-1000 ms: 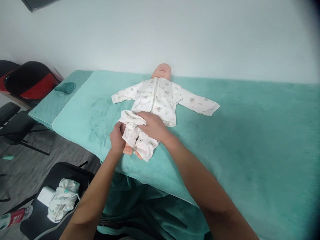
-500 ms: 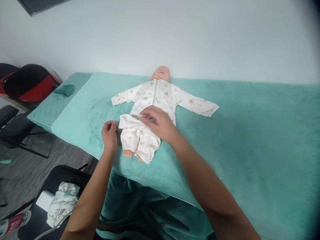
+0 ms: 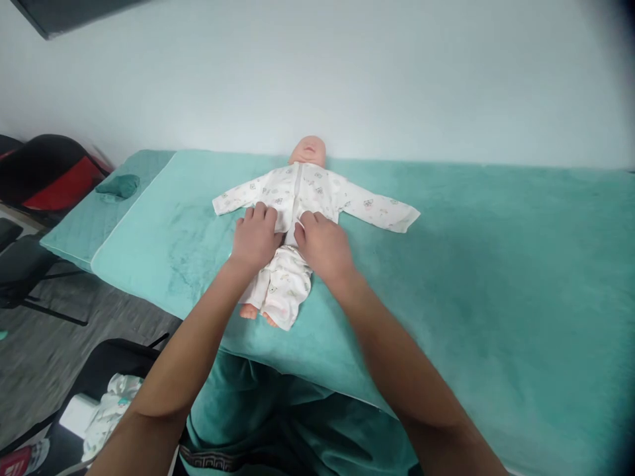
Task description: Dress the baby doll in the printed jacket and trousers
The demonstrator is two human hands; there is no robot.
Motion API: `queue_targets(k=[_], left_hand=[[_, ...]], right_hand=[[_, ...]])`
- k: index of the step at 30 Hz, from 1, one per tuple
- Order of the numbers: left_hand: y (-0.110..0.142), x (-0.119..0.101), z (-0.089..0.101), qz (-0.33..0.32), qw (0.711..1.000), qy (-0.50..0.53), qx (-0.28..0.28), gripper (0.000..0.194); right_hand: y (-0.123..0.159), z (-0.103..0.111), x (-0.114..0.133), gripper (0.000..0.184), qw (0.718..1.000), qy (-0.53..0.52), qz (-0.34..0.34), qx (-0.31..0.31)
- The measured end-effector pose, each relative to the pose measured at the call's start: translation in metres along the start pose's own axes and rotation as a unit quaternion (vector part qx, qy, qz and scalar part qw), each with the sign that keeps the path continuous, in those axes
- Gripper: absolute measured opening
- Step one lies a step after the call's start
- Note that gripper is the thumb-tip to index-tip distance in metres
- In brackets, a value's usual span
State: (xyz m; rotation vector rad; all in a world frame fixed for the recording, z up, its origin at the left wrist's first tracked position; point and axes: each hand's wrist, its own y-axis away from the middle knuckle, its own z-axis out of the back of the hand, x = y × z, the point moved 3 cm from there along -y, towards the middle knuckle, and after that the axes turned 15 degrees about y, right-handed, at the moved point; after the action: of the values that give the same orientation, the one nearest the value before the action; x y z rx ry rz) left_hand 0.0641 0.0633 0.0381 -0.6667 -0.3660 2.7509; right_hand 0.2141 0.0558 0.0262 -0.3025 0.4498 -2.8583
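A baby doll (image 3: 310,151) lies on its back on the green-covered bed, its head by the wall. It wears a white patterned long-sleeved shirt (image 3: 317,188), sleeves spread out, and matching trousers (image 3: 285,284); its feet show below the cuffs. My left hand (image 3: 255,236) curls its fingers on the shirt's lower edge at the doll's waist. Across from it, my right hand (image 3: 325,246) is closed on the other side of that edge. Between my hands a narrow white strip shows above the trouser waist. My fingertips are partly hidden.
The bed (image 3: 471,284) runs along a white wall. A face hole (image 3: 118,187) lies at its left end. On a black chair (image 3: 116,357) at lower left are a white box (image 3: 79,415), a patterned cloth (image 3: 112,406) and a bottle (image 3: 24,459). Other chairs stand further left.
My left hand has moved from beside the trousers up to the shirt's lower edge. My right hand has shifted right, off the trouser waistband, and the waistband now sits bunched lower.
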Motion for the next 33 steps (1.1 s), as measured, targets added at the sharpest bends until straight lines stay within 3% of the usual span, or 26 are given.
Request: queue_targets(k=[2,5,8,9,10,12,14,16,18,21,22,24,26,31,33], left_hand=[[-0.004,0.000,0.003,0.008,0.999,0.031,-0.027,0.004],[-0.012,0.020,0.014,0.076,0.973,0.176,-0.126,0.013],[-0.015,0.065,0.023,0.183,0.871,0.365,-0.272,0.020],[-0.015,0.083,0.023,0.220,0.832,0.416,-0.294,0.020],[-0.013,0.100,0.021,0.260,0.801,0.441,-0.309,0.019],[-0.006,0.127,0.017,0.318,0.778,0.433,-0.325,0.017],[0.005,0.141,0.013,0.326,0.780,0.415,-0.336,0.017],[0.017,0.144,0.008,0.307,0.791,0.413,-0.331,0.018],[0.026,0.140,0.004,0.285,0.804,0.429,-0.297,0.021],[0.036,0.130,0.000,0.240,0.818,0.493,-0.171,0.029],[0.039,0.128,0.000,0.225,0.817,0.516,-0.123,0.032],[0.046,0.126,0.000,0.205,0.810,0.548,-0.044,0.036],[0.052,0.126,0.003,0.196,0.802,0.565,0.004,0.039],[0.063,0.124,0.006,0.158,0.780,0.599,0.085,0.038],[0.064,0.123,0.006,0.151,0.781,0.595,0.112,0.037]], right_hand=[[-0.003,0.005,-0.010,0.019,0.997,-0.072,-0.035,-0.005],[-0.005,0.018,-0.036,0.019,0.961,-0.257,-0.097,0.015],[0.001,0.036,-0.079,0.022,0.900,-0.412,-0.130,0.053],[0.005,0.043,-0.098,0.020,0.887,-0.433,-0.151,0.050],[0.010,0.047,-0.119,0.018,0.882,-0.434,-0.178,0.047],[0.020,0.050,-0.161,0.019,0.892,-0.370,-0.249,0.065],[0.029,0.041,-0.191,0.027,0.910,-0.234,-0.284,0.190],[0.034,0.029,-0.199,0.034,0.890,-0.162,-0.268,0.332],[0.032,0.023,-0.183,0.034,0.893,-0.156,-0.192,0.375],[0.019,0.029,-0.126,0.025,0.949,-0.197,-0.028,0.246],[0.015,0.031,-0.105,0.021,0.953,-0.230,0.010,0.197],[0.011,0.030,-0.066,0.017,0.942,-0.280,0.096,0.161],[0.010,0.022,-0.039,0.013,0.925,-0.298,0.154,0.177],[0.009,0.007,-0.033,0.016,0.920,-0.328,0.152,0.154],[0.009,0.003,-0.036,0.019,0.909,-0.352,0.127,0.184]])
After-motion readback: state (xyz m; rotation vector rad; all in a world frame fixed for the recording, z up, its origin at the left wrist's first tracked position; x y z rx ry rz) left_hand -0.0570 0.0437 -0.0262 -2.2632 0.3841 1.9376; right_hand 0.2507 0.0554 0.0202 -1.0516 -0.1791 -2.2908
